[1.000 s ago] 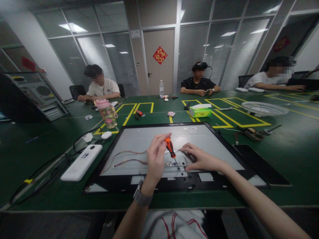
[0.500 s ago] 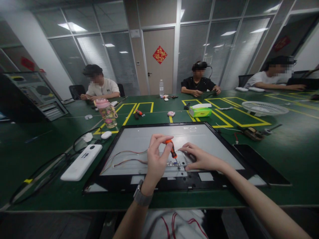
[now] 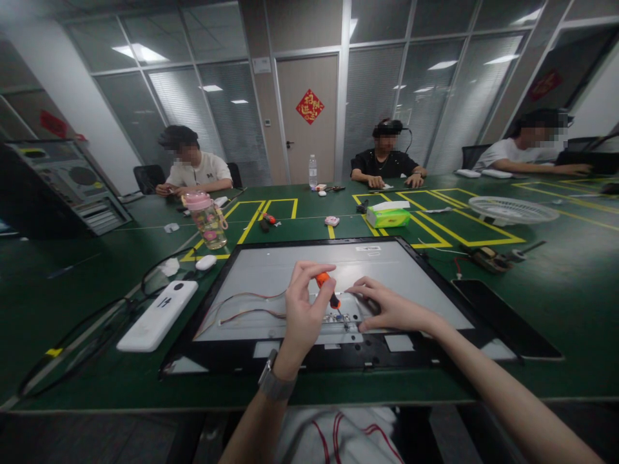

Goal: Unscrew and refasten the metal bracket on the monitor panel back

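A flat monitor panel (image 3: 271,267) lies back-up on the green table in front of me, grey metal inside a black frame. My left hand (image 3: 302,312) is closed round a small orange-handled screwdriver (image 3: 327,289), whose tip points down at a small circuit strip (image 3: 336,318) near the panel's lower edge. My right hand (image 3: 387,308) rests on the panel just right of the strip, fingers curled and pressing down beside the tip. Thin red and white wires (image 3: 242,306) run left from the strip.
A white power adapter (image 3: 157,316) and black cables (image 3: 87,335) lie left of the panel. A dark flat strip (image 3: 505,319) lies to its right. Farther back stand a pink-lidded bottle (image 3: 207,219), a green tissue box (image 3: 388,214) and a white fan grille (image 3: 512,209). Three other people sit across the table.
My left fingers have shifted on the screwdriver handle, which now leans lower and shows less orange. The right hand and panel have stayed put.
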Available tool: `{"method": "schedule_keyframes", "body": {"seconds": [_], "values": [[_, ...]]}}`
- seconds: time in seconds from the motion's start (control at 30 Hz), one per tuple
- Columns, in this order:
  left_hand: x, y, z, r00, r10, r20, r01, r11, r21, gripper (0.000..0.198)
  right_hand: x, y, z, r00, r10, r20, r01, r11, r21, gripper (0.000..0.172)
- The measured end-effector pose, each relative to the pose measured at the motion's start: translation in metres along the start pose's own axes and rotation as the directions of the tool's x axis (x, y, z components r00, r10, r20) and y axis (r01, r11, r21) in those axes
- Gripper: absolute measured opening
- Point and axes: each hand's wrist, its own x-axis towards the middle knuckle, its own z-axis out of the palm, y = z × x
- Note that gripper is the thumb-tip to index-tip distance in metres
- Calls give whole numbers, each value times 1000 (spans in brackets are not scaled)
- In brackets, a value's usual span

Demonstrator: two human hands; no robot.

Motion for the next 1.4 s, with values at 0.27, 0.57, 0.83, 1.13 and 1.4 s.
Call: {"method": "schedule_keyframes", "body": {"seconds": [0.27, 0.57, 0.83, 1.13, 1.4], "values": [[0, 2, -2, 994, -71, 82, 74, 996, -40, 30, 0, -3, -1, 1000, 19, 11, -19, 1000, -13, 71], [0, 2, -1, 997, -54, 58, 58, 996, -60, 28, 0, -3, -1, 1000, 10, 6, -10, 1000, -14, 71], [0, 2, -1, 999, 0, 43, 1, 999, -33, 20, 0, -3, -1, 1000, 3, 3, -3, 1000, -13, 72], [0, 0, 0, 998, 13, 53, -11, 1000, -28, 16, 0, -4, -1, 1000, 19, 18, -19, 1000, -13, 72], [0, 1, 0, 995, -3, 101, 7, 999, -46, 24, 0, -4, -1, 1000, 22, 13, -22, 1000, -7, 72]]}}
